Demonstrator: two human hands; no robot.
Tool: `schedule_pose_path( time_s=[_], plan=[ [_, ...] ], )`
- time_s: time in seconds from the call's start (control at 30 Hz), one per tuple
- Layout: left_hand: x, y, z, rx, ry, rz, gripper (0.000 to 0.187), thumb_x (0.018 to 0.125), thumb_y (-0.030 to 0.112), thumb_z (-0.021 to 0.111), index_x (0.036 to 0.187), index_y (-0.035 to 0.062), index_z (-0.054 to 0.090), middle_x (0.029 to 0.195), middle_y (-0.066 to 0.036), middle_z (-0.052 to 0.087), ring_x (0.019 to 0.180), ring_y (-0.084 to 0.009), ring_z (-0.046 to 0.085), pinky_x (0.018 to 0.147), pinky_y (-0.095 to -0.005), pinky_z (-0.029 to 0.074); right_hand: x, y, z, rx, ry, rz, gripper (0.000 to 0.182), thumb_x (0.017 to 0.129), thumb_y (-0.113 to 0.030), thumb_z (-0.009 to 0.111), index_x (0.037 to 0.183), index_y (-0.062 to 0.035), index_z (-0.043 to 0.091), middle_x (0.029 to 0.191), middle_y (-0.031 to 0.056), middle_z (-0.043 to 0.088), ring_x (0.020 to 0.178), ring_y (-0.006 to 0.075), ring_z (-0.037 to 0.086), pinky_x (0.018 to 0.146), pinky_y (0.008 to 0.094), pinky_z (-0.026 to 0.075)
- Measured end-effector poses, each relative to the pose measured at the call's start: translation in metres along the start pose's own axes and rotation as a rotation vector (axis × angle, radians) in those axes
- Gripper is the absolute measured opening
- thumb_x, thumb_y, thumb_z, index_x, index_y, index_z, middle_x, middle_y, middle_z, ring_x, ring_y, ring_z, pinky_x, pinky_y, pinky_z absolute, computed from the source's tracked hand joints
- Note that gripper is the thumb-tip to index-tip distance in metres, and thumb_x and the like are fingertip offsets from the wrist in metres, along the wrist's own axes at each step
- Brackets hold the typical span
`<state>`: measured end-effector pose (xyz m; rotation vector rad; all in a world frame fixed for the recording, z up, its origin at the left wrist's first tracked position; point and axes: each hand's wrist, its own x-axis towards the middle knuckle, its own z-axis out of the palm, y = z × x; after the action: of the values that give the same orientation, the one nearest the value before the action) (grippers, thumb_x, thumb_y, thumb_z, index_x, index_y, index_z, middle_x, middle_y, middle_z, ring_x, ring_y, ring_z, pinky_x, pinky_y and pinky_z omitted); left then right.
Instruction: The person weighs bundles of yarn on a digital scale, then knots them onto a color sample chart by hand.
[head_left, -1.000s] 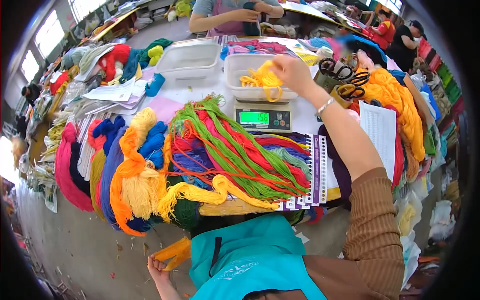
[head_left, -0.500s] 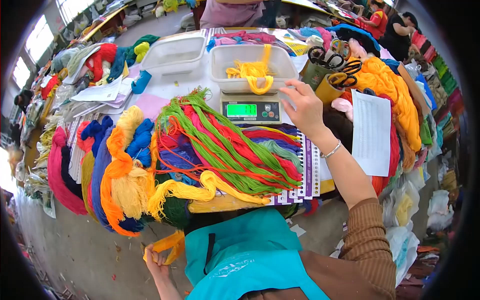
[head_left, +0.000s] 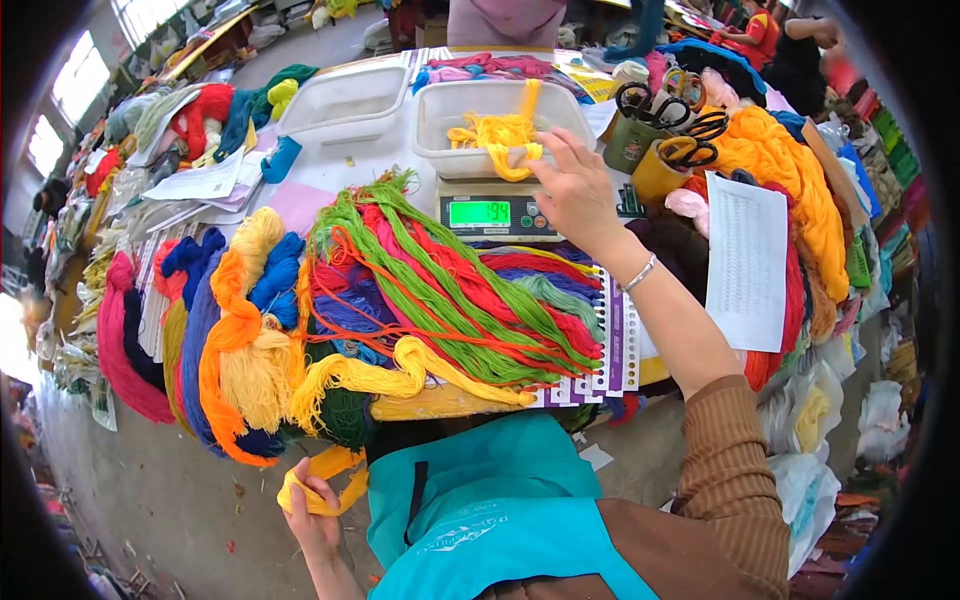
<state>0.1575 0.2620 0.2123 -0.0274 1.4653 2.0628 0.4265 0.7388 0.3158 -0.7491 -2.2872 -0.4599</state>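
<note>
A skein of yellow-orange yarn (head_left: 338,464) is looped through my left hand (head_left: 318,512), whose fingers are closed on it low beside the blue apron. My right hand (head_left: 580,195) reaches over the digital scale (head_left: 500,212), fingers apart and bent, its fingertips at the front rim of a white plastic tray (head_left: 432,140). Yellow yarn (head_left: 508,130) lies in that tray, one loop hanging over the front rim close to my fingertips. Whether they touch the yarn or only the rim is hard to make out. The scale's green display is lit.
Green and red skeins (head_left: 430,270) cover the table front, beside orange skeins (head_left: 232,320). Another plastic tray (head_left: 345,100) stands at the back left. Scissors (head_left: 655,105) stand in containers right of the scale, near a printed sheet (head_left: 745,260). People work behind.
My right hand has moved left and inward to the tray rim, and the display figures have changed. My left hand has risen slightly with the yarn. A person's lilac clothing behind has shifted right.
</note>
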Motion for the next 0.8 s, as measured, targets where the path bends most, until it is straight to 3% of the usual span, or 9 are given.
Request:
schedule_pose_path(
  time_s=[0.07,0.3,0.4,0.47,0.5,0.57,0.6,0.7,0.8],
  plan=[
    [-0.004,0.011,-0.002,0.078,-0.400,-0.008,0.050,0.105,0.038,0.048,0.140,0.0026,0.049,0.068,-0.002,0.055,0.046,-0.0094,0.042,0.044,-0.0236,0.034,0.005,-0.001,0.015,-0.011,-0.011,-0.002,0.030,0.071,-0.011,0.071,0.100,-0.0076,0.071,0.130,0.0105,0.057,0.131,0.0275,0.047,0.099,0.0429,0.042],
    [-0.016,0.030,0.048,-0.460,-0.789,-0.169,0.060,0.105,0.048,0.042,0.152,0.0112,0.034,0.060,0.001,0.049,0.043,-0.0068,0.039,0.043,-0.0213,0.031,0.015,0.000,0.054,-0.133,-0.038,-0.042,0.024,0.071,-0.010,0.069,0.095,-0.0061,0.069,0.128,0.0117,0.060,0.132,0.0298,0.045,0.099,0.0443,0.041],
    [-0.010,0.030,0.065,-0.636,-0.967,-0.209,0.048,0.107,0.044,0.037,0.140,0.0110,0.049,0.061,0.003,0.047,0.046,-0.0065,0.042,0.046,-0.0210,0.034,0.026,-0.017,0.025,0.110,-0.011,0.011,0.016,0.076,-0.009,0.067,0.091,-0.0040,0.069,0.109,0.0107,0.067,0.114,0.0284,0.057,0.092,0.0411,0.046],
    [0.005,0.029,0.083,-0.561,-1.251,-0.188,0.036,0.106,0.037,0.042,0.112,0.0088,0.063,0.054,0.002,0.048,0.041,-0.0086,0.041,0.041,-0.0232,0.030,0.034,-0.035,-0.004,0.297,0.000,0.052,0.012,0.080,-0.010,0.066,0.089,-0.0029,0.068,0.096,0.0089,0.070,0.100,0.0258,0.065,0.087,0.0384,0.050],
    [-0.002,0.039,0.104,-0.466,-1.175,-0.262,0.032,0.102,0.029,0.047,0.085,0.0065,0.062,0.048,0.001,0.045,0.040,-0.0103,0.042,0.039,-0.0250,0.032,0.038,-0.044,-0.021,0.795,-0.178,0.254,0.011,0.085,-0.010,0.064,0.091,-0.0017,0.067,0.088,0.0076,0.069,0.089,0.0212,0.065,0.081,0.0336,0.050],
    [0.000,0.040,0.135,-0.006,-1.034,-0.236,0.034,0.099,0.027,0.052,0.093,-0.0029,0.068,0.048,0.001,0.046,0.041,-0.0109,0.043,0.039,-0.0272,0.033,0.041,-0.070,-0.057,1.563,-0.442,0.564,0.017,0.094,-0.016,0.062,0.099,0.0005,0.065,0.076,0.0036,0.064,0.071,0.0090,0.061,0.069,0.0237,0.047],
    [-0.013,0.047,0.166,0.225,-0.900,-0.235,0.032,0.099,0.023,0.053,0.105,-0.0045,0.069,0.056,0.000,0.050,0.045,-0.0100,0.043,0.043,-0.0253,0.034,0.040,-0.083,-0.076,1.684,-0.503,0.611,0.018,0.094,-0.016,0.062,0.101,0.0009,0.065,0.074,0.0035,0.064,0.068,0.0090,0.061,0.066,0.0236,0.047],
    [-0.015,0.033,0.228,0.399,-0.926,-0.102,0.028,0.100,0.017,0.053,0.115,-0.0008,0.068,0.063,0.004,0.050,0.054,-0.0051,0.043,0.050,-0.0223,0.034,0.020,-0.113,-0.099,1.857,-0.669,0.681,0.021,0.097,-0.016,0.060,0.104,0.0027,0.066,0.071,0.0037,0.063,0.060,0.0082,0.058,0.055,0.0207,0.044],
    [-0.010,0.013,0.256,0.277,-0.967,-0.140,0.028,0.099,0.018,0.053,0.116,-0.0001,0.066,0.069,0.005,0.054,0.058,-0.0034,0.045,0.055,-0.0193,0.034,-0.004,-0.130,-0.108,1.840,-0.722,0.763,0.021,0.099,-0.014,0.058,0.104,0.0032,0.067,0.073,0.0049,0.065,0.060,0.0079,0.059,0.053,0.0200,0.044]
  ],
)
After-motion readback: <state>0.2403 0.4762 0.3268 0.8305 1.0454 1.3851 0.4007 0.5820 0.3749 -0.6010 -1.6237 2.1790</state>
